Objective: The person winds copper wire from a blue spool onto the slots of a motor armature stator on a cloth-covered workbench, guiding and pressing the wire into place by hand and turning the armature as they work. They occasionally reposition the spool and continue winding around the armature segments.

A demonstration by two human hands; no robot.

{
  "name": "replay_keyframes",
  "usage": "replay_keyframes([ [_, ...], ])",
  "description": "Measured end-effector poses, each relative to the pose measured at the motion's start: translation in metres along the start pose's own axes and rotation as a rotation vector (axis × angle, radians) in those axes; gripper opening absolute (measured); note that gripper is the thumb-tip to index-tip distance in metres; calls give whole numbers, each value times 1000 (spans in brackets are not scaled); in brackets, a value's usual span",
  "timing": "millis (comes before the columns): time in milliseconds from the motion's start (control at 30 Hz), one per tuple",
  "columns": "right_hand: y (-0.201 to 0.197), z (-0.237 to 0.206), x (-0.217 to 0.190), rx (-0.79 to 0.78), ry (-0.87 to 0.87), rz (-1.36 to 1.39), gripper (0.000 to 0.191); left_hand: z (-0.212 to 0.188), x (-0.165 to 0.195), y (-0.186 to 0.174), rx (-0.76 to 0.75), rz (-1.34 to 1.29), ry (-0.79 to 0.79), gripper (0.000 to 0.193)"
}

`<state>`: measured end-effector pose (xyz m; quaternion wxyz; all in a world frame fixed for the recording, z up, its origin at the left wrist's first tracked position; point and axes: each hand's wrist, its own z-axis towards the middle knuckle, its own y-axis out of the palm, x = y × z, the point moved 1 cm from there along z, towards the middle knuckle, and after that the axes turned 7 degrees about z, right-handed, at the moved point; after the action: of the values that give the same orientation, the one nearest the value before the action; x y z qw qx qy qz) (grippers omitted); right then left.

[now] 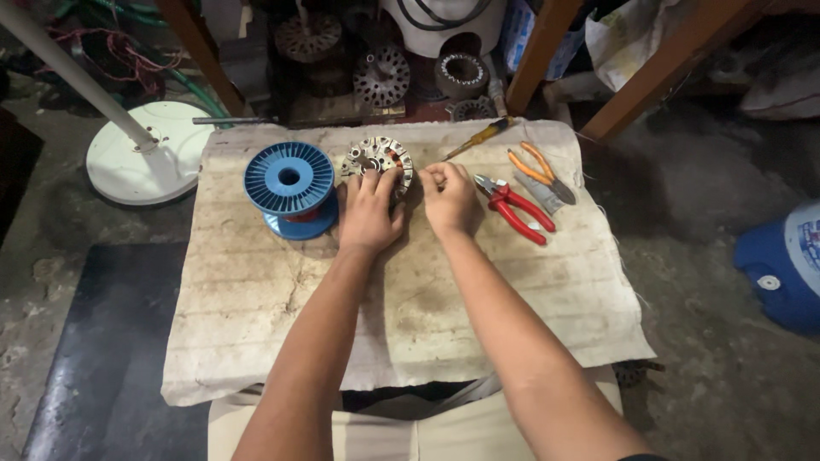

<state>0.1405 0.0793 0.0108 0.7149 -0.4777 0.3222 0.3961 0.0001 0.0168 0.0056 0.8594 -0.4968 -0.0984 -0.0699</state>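
A round metal motor stator (pixel 378 157) with slots and copper windings lies on a dirty cloth-covered board (pixel 282 282). My left hand (pixel 369 211) rests flat on the stator's near edge, fingers spread over it. My right hand (pixel 447 196) sits just right of the stator, fingers curled and pinched together; what they pinch is too small to see. A blue spool (pixel 289 182) stands immediately left of the left hand.
Red-handled pliers (pixel 514 210), orange-handled pliers (pixel 541 171) and a yellow screwdriver (pixel 480 137) lie right of my hands. A white fan base with its pole (pixel 141 152) stands at left, a blue container (pixel 784 265) at right. More stators (pixel 382 75) sit behind, between wooden legs.
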Motion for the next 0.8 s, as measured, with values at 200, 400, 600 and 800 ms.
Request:
replay_keyframes([
  [200,8,1,1,-86,-45,-129,17,1,-1,4,30,-22,5,61],
  [400,8,0,-1,-272,-47,-188,22,-1,-5,10,41,-153,-75,59],
  [600,9,1,3,-314,-73,-178,16,-2,-13,16,134,-237,-51,58],
  [800,7,-1,18,-318,-136,130,16,-2,-13,16,51,-288,-126,50],
])
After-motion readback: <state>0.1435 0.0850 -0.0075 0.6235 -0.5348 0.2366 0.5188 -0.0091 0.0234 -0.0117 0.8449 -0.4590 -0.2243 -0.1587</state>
